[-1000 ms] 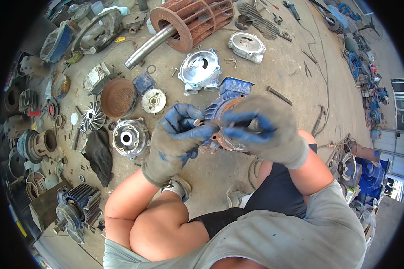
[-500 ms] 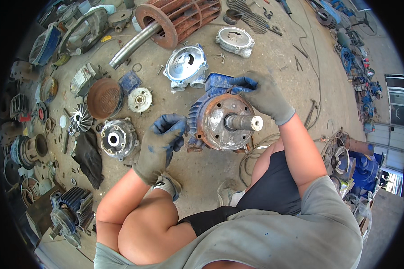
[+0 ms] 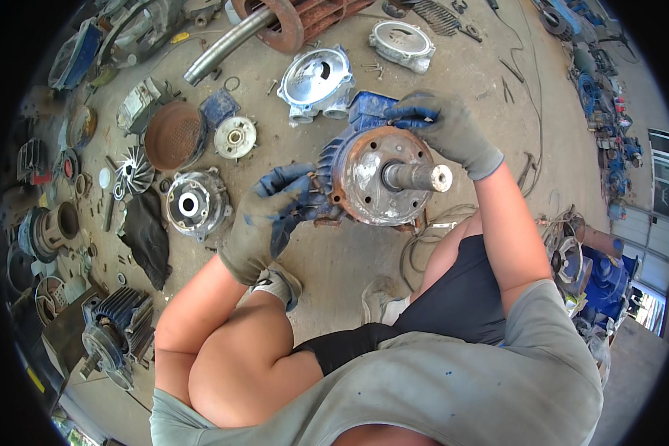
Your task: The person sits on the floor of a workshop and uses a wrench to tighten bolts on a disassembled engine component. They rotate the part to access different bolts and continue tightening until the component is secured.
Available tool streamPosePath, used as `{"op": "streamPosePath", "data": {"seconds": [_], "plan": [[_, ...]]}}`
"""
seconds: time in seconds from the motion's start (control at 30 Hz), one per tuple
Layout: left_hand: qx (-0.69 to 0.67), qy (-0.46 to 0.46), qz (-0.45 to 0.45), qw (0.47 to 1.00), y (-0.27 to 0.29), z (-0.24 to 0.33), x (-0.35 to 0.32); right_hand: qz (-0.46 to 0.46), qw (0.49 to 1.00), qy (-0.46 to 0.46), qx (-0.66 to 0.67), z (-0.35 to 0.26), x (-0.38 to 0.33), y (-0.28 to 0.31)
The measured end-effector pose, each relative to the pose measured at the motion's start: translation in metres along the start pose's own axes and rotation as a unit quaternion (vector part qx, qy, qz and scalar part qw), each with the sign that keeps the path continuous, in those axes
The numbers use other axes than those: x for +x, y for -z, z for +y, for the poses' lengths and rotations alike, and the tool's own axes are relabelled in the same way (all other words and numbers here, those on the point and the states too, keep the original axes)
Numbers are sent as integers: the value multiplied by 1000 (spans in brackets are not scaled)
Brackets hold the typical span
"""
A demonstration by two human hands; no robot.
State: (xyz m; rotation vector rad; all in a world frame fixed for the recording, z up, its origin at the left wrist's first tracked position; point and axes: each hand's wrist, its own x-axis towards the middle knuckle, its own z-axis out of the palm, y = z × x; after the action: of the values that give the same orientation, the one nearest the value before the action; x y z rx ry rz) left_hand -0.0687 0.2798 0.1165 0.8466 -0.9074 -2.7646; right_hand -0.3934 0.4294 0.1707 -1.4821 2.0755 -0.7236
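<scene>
Concrete workshop floor (image 3: 349, 260), blue motor (image 3: 379, 175) (rusty face), left hand (image 3: 271, 219) curled gripping its nine o'clock edge, right hand (image 3: 442, 130) gripping one o'clock rim.

Motor (image 3: 364, 167) body mostly hidden behind its rusty end plate and both gloved hands. Left hand (image 3: 271, 215) fingertips tucked behind the motor's left side, contact unclear. Rusty rotor cage (image 3: 305, 18) cut off at far edge. Small floor bolts too tiny to tell.

Sunlit concrete floor (image 3: 349, 267) strewn with motor parts, doorway (image 3: 650, 297) at right.
</scene>
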Motion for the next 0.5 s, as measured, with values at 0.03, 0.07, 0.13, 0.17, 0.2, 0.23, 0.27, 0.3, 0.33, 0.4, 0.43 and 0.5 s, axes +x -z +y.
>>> {"op": "streamPosePath", "data": {"seconds": [0.03,0.07,0.13,0.17,0.2,0.23,0.27,0.3,0.33,0.4,0.43,0.5], "plan": [[-11,17,6,1000,1,0,1,-5,1000,-4,30,0,0,-1],[-44,17,-17,999,3,-1,1,-16,1000,-14,0,1,1,0],[-74,19,-56,995,6,-1,4,-19,1000,16,-12,1,1,2],[-87,24,-61,994,7,-1,4,-26,999,26,-15,2,1,2],[-100,30,-65,992,8,-2,4,-54,999,-2,-1,2,1,3],[-116,33,-79,990,9,-2,4,-63,998,0,-3,3,1,3],[-113,31,-84,990,10,-2,5,-71,997,1,-5,4,1,4],[-110,38,-66,991,10,-2,5,-79,997,2,-8,5,1,3],[-111,39,-62,991,10,-1,5,-72,997,3,-3,7,2,2],[-99,38,-46,993,9,-1,6,-62,998,-16,-16,9,3,0],[-85,36,-33,995,7,0,5,-57,998,-27,-22,10,4,-2],[-80,36,-23,996,4,1,4,-43,998,-16,-51,10,6,-4]]}}
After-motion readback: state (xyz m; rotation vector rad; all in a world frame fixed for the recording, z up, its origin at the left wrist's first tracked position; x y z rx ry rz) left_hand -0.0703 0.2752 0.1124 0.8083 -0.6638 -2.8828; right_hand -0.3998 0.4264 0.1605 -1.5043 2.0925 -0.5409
